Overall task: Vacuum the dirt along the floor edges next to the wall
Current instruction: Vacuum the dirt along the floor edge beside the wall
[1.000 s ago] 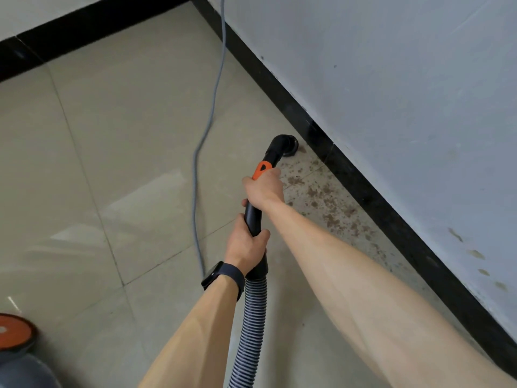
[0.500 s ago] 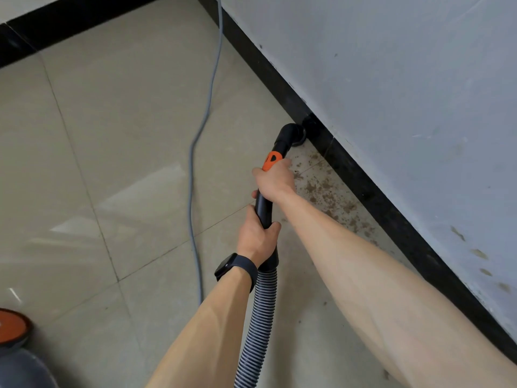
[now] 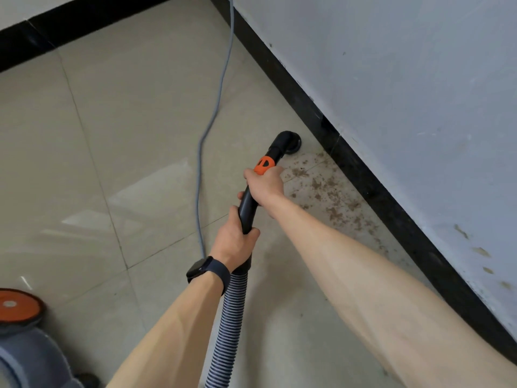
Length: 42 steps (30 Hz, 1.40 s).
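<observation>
head view, from the left: low at the frame's edge sits the vacuum body point(image 3: 25, 357), grey with an orange disc point(image 3: 14, 303) on top, cut off by the left and bottom borders so its full shape cannot be made out. a grey power cord point(image 3: 208, 127) runs across the beige tiled floor point(image 3: 98, 135) from the top of the frame down toward the left wrist, where it passes out of sight behind the arm. the left hand point(image 3: 233, 242), with a dark smartwatch point(image 3: 205, 268) on its wrist, is wrapped tight around the lower part of the black wand handle point(image 3: 247, 210), just above where the ribbed hose point(image 3: 229, 317) joins it; the hose drops away and is cut off at the bottom edge. the right hand point(image 3: 265, 184) is clamped on the same handle higher up, just below the orange slider point(image 3: 264, 163), fingers curled around the far side and mostly hidden. beyond it the black tube bends to a round nozzle point(image 3: 291, 142) set down on the floor, near the black baseboard point(image 3: 363, 175) but with a sliver of tile between them. brown dirt point(image 3: 327, 189) lies scattered on the tile between the nozzle and the right forearm, close along the baseboard, starting just beside the nozzle. whether the nozzle mouth touches the tile all round cannot be told. right of the baseboard rises the pale wall point(image 3: 405, 93), with a few brownish marks low down near the right edge.
</observation>
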Each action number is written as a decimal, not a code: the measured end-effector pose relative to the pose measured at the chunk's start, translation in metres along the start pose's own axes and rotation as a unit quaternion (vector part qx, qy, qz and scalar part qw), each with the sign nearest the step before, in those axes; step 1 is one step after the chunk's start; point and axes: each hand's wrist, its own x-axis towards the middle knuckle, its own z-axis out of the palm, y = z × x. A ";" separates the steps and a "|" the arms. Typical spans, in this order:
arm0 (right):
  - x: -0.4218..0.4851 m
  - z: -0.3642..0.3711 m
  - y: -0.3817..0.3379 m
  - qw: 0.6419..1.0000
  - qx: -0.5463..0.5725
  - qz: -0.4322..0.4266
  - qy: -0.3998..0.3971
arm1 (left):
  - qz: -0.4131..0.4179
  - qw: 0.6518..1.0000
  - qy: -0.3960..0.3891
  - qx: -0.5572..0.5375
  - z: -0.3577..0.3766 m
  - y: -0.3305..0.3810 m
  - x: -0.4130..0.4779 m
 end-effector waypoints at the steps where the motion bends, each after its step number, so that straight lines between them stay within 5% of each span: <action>1: -0.003 0.005 0.002 1.000 -0.006 0.000 -0.003 | -0.007 1.000 -0.001 -0.004 -0.004 -0.004 -0.004; 18: -0.079 0.111 0.064 0.983 -0.172 0.014 -0.068 | -0.166 0.968 0.082 -0.170 -0.036 -0.085 -0.096; 42: -0.047 0.018 0.032 0.981 -0.192 0.003 -0.022 | -0.143 0.962 0.051 -0.229 0.035 -0.017 -0.058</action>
